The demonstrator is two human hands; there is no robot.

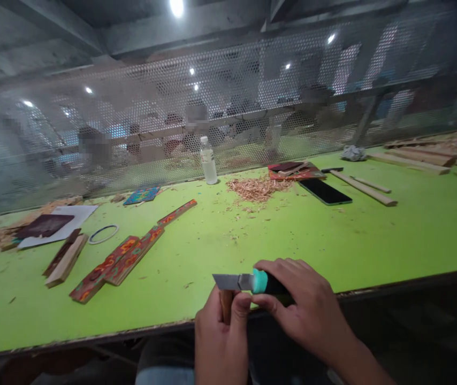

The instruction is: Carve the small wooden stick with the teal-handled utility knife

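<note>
My right hand (pixel 306 294) is wrapped round the black and teal handle of a utility knife (pixel 260 282). Its flat metal blade points left and lies across the top end of a small brown wooden piece (pixel 226 306). That piece is gripped upright between the thumb and fingers of my left hand (pixel 222 339), just past the table's front edge; its lower part is hidden in the hand. My right thumb comes close to my left thumb under the blade. Whether the blade cuts into the wood I cannot tell.
Painted wooden strips (pixel 122 259) and a plain wood block (pixel 67 261) lie to the left on the green table (pixel 196 246). A water bottle (pixel 208 161), a pile of shavings (pixel 256 189) and a phone (pixel 325 191) are farther back. Behind them stands a perforated metal screen (pixel 236 101).
</note>
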